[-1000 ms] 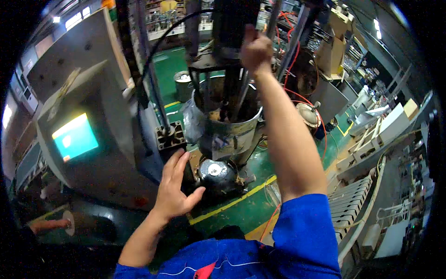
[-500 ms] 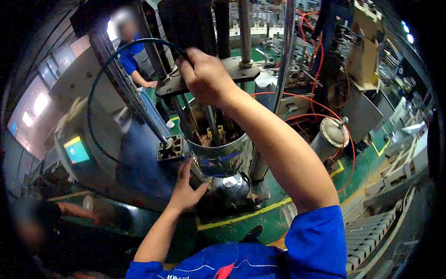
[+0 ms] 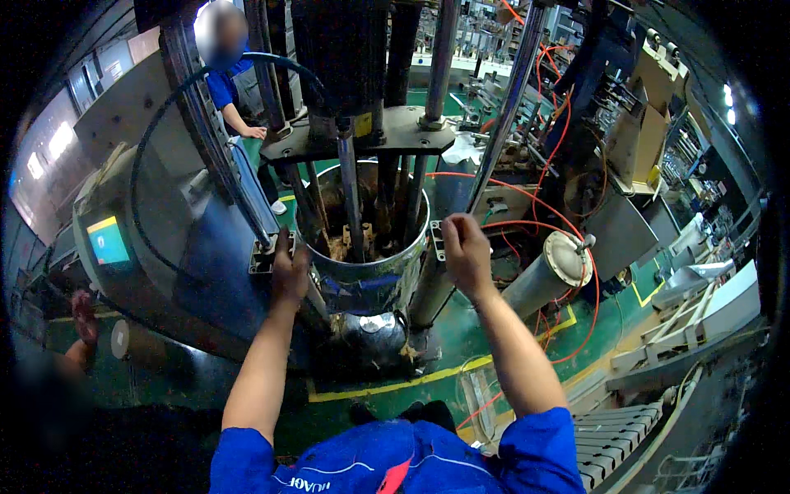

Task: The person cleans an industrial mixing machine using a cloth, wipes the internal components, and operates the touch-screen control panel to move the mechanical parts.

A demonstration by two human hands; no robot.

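Note:
A metal drum (image 3: 378,276) stands upright in a press machine, its inside stained brown. Steel rods pass down into it from a dark plate (image 3: 387,136) above. By the drum's left side is my left hand (image 3: 290,272), fingers pointing up and thumb apart, close to a metal bracket (image 3: 262,255) at the foot of a post; I see nothing held in it. My right hand (image 3: 467,253) is at the drum's right, beside a second bracket (image 3: 438,240). Its fingers are curled, and whatever they might hold is hidden.
A person in blue (image 3: 226,90) stands behind the machine at left; another person's hand (image 3: 82,313) is at far left. A black hose (image 3: 156,115) loops on the left. Red air hoses (image 3: 568,226) run past a grey cylinder (image 3: 568,255) at right. A small screen (image 3: 109,243) glows at left.
My right hand has come down from the hose end above the plate to the drum's right side. My left hand has moved slightly up and left. The view has shifted a little.

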